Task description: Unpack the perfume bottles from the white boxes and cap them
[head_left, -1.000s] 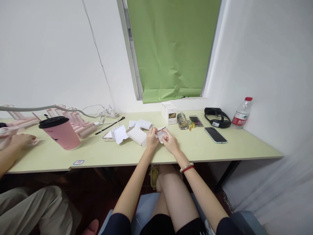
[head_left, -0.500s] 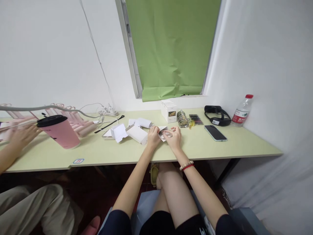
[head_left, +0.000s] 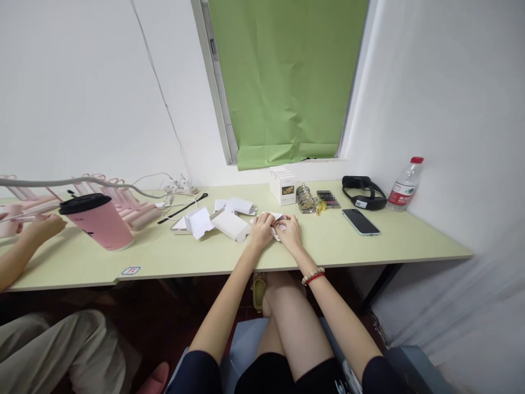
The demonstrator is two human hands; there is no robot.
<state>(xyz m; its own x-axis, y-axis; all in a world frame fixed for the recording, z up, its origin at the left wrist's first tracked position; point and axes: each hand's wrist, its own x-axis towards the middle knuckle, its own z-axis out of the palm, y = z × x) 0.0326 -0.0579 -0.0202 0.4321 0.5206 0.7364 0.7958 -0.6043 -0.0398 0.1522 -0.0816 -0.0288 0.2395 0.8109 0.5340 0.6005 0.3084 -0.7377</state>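
Observation:
Near the table's front edge, my left hand (head_left: 261, 231) is closed on the left side of a small white box (head_left: 274, 215). My right hand (head_left: 289, 233), with a beaded bracelet at the wrist, closes its fingers on the box's right side. A small round ring-like piece shows between the hands; its details are too small to tell. Flattened and folded white boxes (head_left: 231, 225) lie to the left of my hands. Behind them stands a row of upright white boxes (head_left: 283, 186), with a row of shiny metal-rimmed pieces (head_left: 305, 199) beside it.
A phone (head_left: 361, 222), a black headset (head_left: 363, 192) and a bottle (head_left: 404, 185) are at the right. A pink cup (head_left: 100, 221) stands at the left, near another person's hand (head_left: 43, 229) and pink tube-like objects (head_left: 141, 215). Cables and a black strap lie behind.
My right hand's fingers have come down closer to my left hand around the white box. The other person's hand at the left has changed its pose and now grips a pink item.

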